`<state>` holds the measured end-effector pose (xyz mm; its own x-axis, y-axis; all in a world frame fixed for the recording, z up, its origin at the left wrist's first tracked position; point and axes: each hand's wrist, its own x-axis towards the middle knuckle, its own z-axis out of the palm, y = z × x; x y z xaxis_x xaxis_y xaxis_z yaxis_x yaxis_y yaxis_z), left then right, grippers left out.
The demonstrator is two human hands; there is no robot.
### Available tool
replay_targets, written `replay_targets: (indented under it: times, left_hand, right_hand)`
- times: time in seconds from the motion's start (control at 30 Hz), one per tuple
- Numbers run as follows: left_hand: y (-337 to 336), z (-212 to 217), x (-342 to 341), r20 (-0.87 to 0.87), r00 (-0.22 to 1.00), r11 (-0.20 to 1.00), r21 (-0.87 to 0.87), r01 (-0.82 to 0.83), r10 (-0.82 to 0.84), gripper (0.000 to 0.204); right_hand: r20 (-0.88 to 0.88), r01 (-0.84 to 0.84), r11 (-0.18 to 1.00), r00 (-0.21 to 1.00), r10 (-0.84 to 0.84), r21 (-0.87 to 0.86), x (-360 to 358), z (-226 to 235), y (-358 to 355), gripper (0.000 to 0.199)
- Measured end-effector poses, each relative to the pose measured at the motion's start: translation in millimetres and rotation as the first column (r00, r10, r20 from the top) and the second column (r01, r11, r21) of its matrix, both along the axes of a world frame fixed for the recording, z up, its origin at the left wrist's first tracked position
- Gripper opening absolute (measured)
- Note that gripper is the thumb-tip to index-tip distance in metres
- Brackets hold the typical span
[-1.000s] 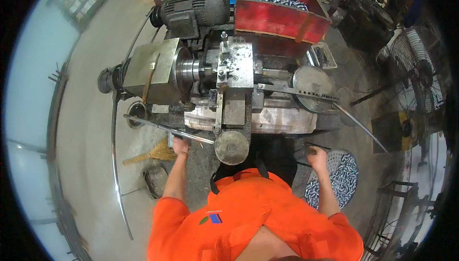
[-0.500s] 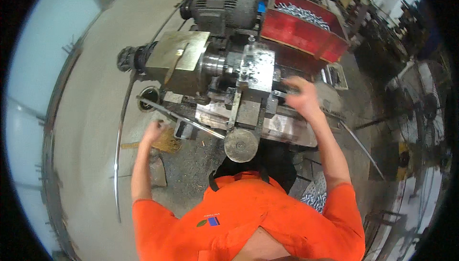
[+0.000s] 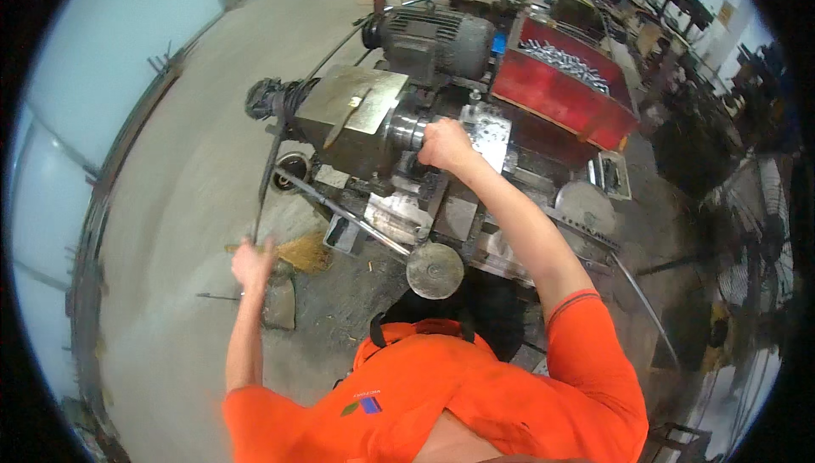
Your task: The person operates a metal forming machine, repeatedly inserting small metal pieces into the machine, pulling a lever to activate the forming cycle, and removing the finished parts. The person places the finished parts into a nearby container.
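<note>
My left hand (image 3: 252, 264) is closed around the lower end of a long dark lever rod (image 3: 270, 176), left of the lathe-like machine. My right hand (image 3: 445, 144) reaches across to the front of the round metal spindle (image 3: 405, 130). Its fingers are closed there, and what they hold, if anything, is hidden behind them. Just right of that hand is the steel tool block (image 3: 491, 134), partly covered by my wrist and forearm. A round metal disc (image 3: 435, 271) sits close to my body, with a shiny bar handle (image 3: 344, 215) running left from near it.
An electric motor (image 3: 441, 42) stands behind the headstock cover (image 3: 360, 96). A red bin (image 3: 556, 94) at the far right holds many small metal parts. A straw brush (image 3: 307, 252) lies on the floor near a round pot (image 3: 294, 169). Another bar (image 3: 645, 297) slants out at right.
My right hand has moved left from beyond the tool block to the spindle front. My left hand has gone down and left onto the lever rod. The whole view has shifted somewhat.
</note>
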<state>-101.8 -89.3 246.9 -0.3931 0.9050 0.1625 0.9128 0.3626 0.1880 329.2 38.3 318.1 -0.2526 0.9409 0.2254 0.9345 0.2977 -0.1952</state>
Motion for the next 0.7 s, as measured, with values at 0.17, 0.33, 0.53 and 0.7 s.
replay_targets:
  times: [0.17,0.33,0.53,0.7]
  left_hand:
    - [-1,1,-15,0.099,0.991,0.994,0.075,0.082,-0.089,0.03]
    - [26,25,21,-0.135,0.972,0.981,-0.021,0.193,-0.194,0.034]
    - [45,65,114,0.123,0.764,0.774,0.062,0.631,-0.633,0.031]
    - [67,27,180,-0.019,0.526,0.526,-0.027,0.85,-0.85,0.029]
  right_hand:
    - [0.136,0.053,0.995,0.989,-0.064,0.083,42,36,-15,0.026]
    - [-0.264,0.354,0.822,0.93,-0.257,0.447,129,91,-47,0.055]
    - [-0.322,0.157,0.95,0.945,-0.064,0.271,144,59,-112,0.046]
    - [-0.496,0.29,0.957,0.832,-0.248,0.007,194,-2,-205,0.044]
